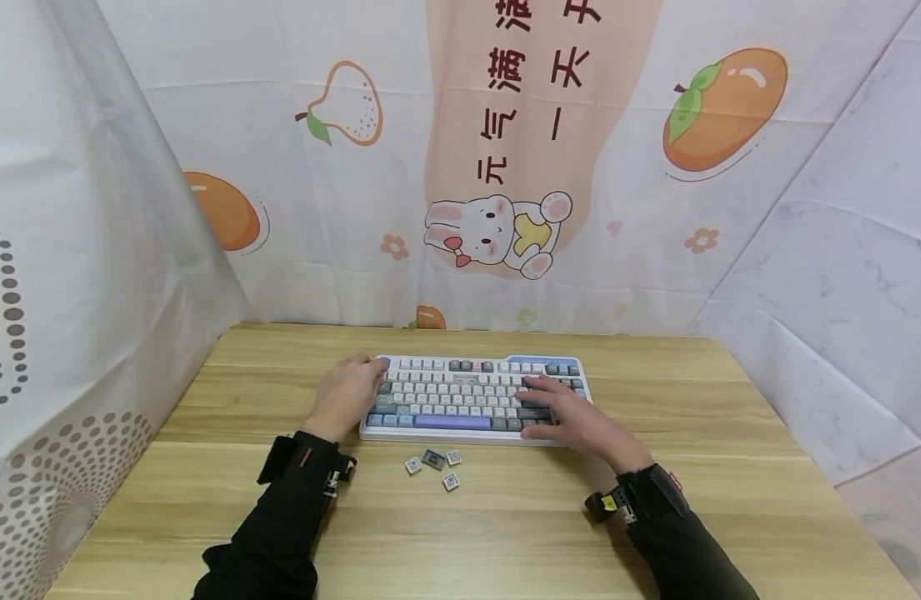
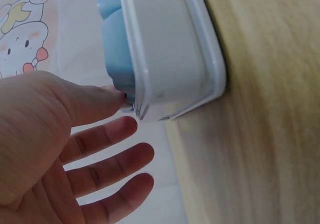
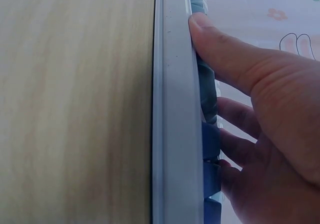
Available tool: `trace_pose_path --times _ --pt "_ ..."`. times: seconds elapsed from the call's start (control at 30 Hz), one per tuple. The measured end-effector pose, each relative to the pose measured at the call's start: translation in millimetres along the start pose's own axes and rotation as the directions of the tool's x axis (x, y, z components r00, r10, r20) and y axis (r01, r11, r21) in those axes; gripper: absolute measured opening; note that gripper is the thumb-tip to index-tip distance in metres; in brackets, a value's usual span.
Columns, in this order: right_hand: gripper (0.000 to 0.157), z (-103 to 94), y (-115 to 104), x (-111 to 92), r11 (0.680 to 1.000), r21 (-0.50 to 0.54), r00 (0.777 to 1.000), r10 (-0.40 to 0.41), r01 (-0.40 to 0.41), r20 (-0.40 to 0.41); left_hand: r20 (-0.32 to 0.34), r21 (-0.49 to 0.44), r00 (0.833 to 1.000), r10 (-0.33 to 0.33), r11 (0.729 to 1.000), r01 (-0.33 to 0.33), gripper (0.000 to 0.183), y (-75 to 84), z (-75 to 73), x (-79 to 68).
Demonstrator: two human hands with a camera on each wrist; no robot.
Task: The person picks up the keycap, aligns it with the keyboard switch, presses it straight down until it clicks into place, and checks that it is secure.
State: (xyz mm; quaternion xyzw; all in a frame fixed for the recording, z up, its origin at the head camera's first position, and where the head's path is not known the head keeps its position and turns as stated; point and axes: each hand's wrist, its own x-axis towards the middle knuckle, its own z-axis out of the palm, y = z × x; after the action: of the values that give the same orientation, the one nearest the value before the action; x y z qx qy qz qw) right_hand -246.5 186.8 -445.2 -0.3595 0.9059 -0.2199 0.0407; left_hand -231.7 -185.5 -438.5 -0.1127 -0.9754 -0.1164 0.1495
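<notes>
A white keyboard (image 1: 468,392) with white, grey and blue keys lies on the wooden table. My left hand (image 1: 345,397) is at its far left corner, with the fingertips by the corner key. In the left wrist view the thumb (image 2: 97,101) overlaps the edge of a light blue key (image 2: 119,49); three other fingers extend loosely, and the index finger is mostly hidden. My right hand (image 1: 576,419) spreads over the keyboard's right part, fingers over the keys. Its thumb (image 3: 220,44) touches the front rim in the right wrist view.
Several loose keycaps (image 1: 433,459), one of them dark and wider, lie on the table (image 1: 505,533) in front of the keyboard. A printed cloth (image 1: 340,208) hangs behind the table, with a white curtain (image 1: 107,250) at left and a marbled sheet (image 1: 843,275) at right.
</notes>
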Motion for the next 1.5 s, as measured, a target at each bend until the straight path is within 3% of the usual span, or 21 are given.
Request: trace_pose_path --times 0.23,0.43,0.63,0.77,1.5 --pt "0.064 0.2 -1.6 1.3 1.000 0.005 1.000 0.003 -0.003 0.012 0.025 -0.014 1.000 0.015 1.000 -0.014 0.025 -2.0 -2.6 -3.1" --pt "0.063 -0.7 -2.4 1.3 1.000 0.010 1.000 -0.005 0.005 0.005 0.125 -0.025 0.992 0.017 1.000 -0.014 0.038 -0.3 -10.5 -4.8" --pt "0.063 -0.8 -1.8 1.3 1.000 0.014 1.000 -0.004 0.004 0.003 0.290 -0.020 0.957 0.016 1.000 -0.010 0.049 0.3 -18.2 -4.9" --pt "0.063 -0.9 -0.6 0.4 1.000 0.019 1.000 -0.001 0.001 0.004 0.357 -0.040 0.934 0.002 0.999 0.013 0.052 2.7 -22.1 -4.3" --pt "0.063 0.4 -0.4 -0.3 0.999 0.038 1.000 -0.012 0.012 -0.009 0.411 -0.101 0.912 -0.019 0.993 0.066 0.061 2.7 -21.6 -3.9"
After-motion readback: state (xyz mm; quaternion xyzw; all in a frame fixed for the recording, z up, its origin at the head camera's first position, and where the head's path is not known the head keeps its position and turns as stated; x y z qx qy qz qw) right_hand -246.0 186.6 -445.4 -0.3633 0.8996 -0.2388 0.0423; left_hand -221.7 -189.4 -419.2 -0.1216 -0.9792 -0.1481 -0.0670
